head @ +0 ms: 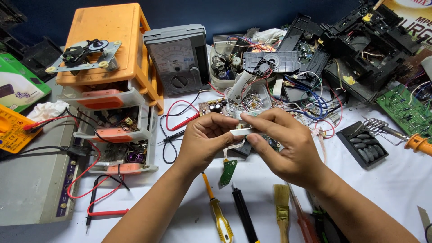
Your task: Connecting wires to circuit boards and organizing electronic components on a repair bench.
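My left hand (204,139) and my right hand (283,144) meet above the middle of the white table. Together they pinch a small white flat part (239,131), with a flat ribbon cable looping down from it. A small green circuit board (228,171) hangs or lies just below, at the cable's end. Most of the held part is hidden by my fingers.
An orange drawer unit (112,58) with open drawers stands left, a grey analog meter (177,58) behind it. Red and black probe leads (175,121) trail across. Screwdrivers (218,211) and a brush (282,209) lie near. A soldering iron (405,137), black button pad (363,146) and loose boards crowd the right.
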